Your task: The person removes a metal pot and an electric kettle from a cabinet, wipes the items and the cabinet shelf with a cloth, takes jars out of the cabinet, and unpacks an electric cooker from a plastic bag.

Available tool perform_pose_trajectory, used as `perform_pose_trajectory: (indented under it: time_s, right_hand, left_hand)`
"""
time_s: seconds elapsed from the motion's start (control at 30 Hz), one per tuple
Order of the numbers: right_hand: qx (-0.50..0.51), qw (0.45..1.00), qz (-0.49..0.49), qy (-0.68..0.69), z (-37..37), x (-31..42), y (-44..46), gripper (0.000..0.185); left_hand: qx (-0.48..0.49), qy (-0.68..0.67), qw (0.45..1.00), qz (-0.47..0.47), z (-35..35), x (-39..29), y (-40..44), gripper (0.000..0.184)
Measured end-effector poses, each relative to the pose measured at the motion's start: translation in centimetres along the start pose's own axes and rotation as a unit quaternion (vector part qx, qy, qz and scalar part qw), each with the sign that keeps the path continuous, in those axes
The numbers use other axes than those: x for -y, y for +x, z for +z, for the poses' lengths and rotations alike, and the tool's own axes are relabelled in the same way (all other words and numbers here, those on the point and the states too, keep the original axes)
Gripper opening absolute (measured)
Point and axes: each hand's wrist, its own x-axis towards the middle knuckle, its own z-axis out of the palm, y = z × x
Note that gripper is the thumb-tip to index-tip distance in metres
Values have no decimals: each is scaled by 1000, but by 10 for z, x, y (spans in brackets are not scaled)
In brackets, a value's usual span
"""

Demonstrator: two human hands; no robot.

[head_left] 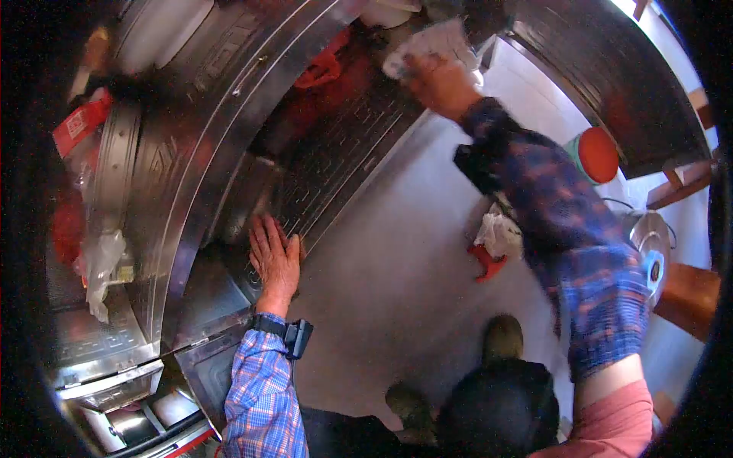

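My left hand [276, 259] lies with its fingers stretched out on the near end of a dark metal shelf [336, 164] with an embossed line pattern. It holds nothing. At the far end of that shelf, my right hand [444, 90] is closed on a pale, crumpled cloth [435, 44]. Motion blurs this hand, and its fingertips are partly lost against the cloth. Red plastic bags [324, 65] sit deeper on the shelf, left of the cloth.
A shiny metal upper shelf edge [202, 160] curves along the left. Below it stands an open metal door [210, 370]. On the floor are a clear plastic bag [500, 233] and a red-handled object [487, 263]. A red-topped container [597, 155] stands at right.
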Motion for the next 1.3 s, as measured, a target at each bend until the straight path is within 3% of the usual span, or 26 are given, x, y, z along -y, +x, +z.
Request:
perform_pose_trajectory:
  time_s: [0.03,0.13,0.17,0.27,0.3,0.37,0.43,0.5,0.57,0.63,0.67,0.7,0.77,0.8,0.83,0.87,0.9,0.93,0.97,1.03,1.07,1.13,1.17,1.2,1.23,1.3]
  right_hand:
    - [10,997,-5,-80,38,8,9,52]
    - [-159,985,-54,-44,128,84,21,53]
    - [-29,997,-69,-8,111,131,14,52]
    - [33,964,-217,151,120,226,-28,43]
    - [-6,945,-264,192,105,231,-51,37]
    - [-42,924,-299,236,87,214,-73,32]
    - [100,923,-289,232,73,174,-68,22]
    - [-58,959,-212,176,71,104,-48,15]
    - [-6,990,-101,100,45,41,-11,20]
    - [-277,956,-86,50,56,-9,16,29]
    - [-301,951,-67,1,55,-22,27,32]
    - [-301,951,-62,5,61,-19,27,32]
    - [-124,991,-5,-42,69,4,36,34]
    - [-184,980,-26,-69,111,32,35,34]
    - [-161,982,-96,-6,98,57,18,33]
    - [-136,975,-166,58,78,88,-10,33]
    - [-44,968,-214,126,63,113,-27,31]
    - [-57,956,-170,234,99,155,-44,31]
    - [-57,953,-173,241,85,162,-55,31]
    - [41,916,-326,230,60,162,-68,32]
    - [37,910,-335,240,69,155,-62,32]
    - [-30,936,-253,241,99,123,-26,35]
    - [-58,946,-209,240,119,110,-20,37]
    - [-37,974,-192,114,65,72,-11,35]
    - [-164,971,-169,43,67,45,-4,38]
    - [-209,962,-172,-39,78,-2,15,40]
  left_hand:
    - [9,9,1000,-13,2,-1,-1,71]
    - [25,32,999,-26,-4,-6,-2,67]
    - [21,44,998,-28,-5,-11,-3,63]
    - [-41,-88,995,-6,4,13,-10,56]
    - [-41,-82,996,2,2,11,-11,56]
    - [-90,-207,972,-72,-6,4,-16,50]
    - [-76,-187,976,-75,-6,-2,-14,51]
    - [-63,-69,995,-22,1,5,-13,51]
    - [-55,-65,996,-11,5,15,-13,52]
    - [-48,-64,997,1,0,16,-12,52]
    - [-47,-77,996,-7,-3,10,-9,52]
    - [-45,-89,995,-18,-7,8,-9,52]
    - [-32,-60,998,-7,-7,45,-5,51]
    - [-19,-36,999,4,-10,60,1,51]
    - [-21,-33,999,8,-18,63,12,51]
    - [-102,-8,995,-5,-31,62,26,50]
    - [-180,19,983,-20,-43,57,36,51]
    - [-240,-22,969,-56,-55,43,47,52]
    - [-241,-15,969,-60,-54,67,48,52]
    - [-254,161,953,27,-52,141,53,54]
    - [-256,173,951,19,-52,147,52,54]
    - [-264,319,910,14,-42,151,54,56]
    - [-260,328,908,3,-48,136,52,56]
    - [-236,224,944,-60,-60,107,54,57]
    - [-209,117,963,-120,-73,85,55,59]
    - [-181,72,967,-164,-91,60,52,56]
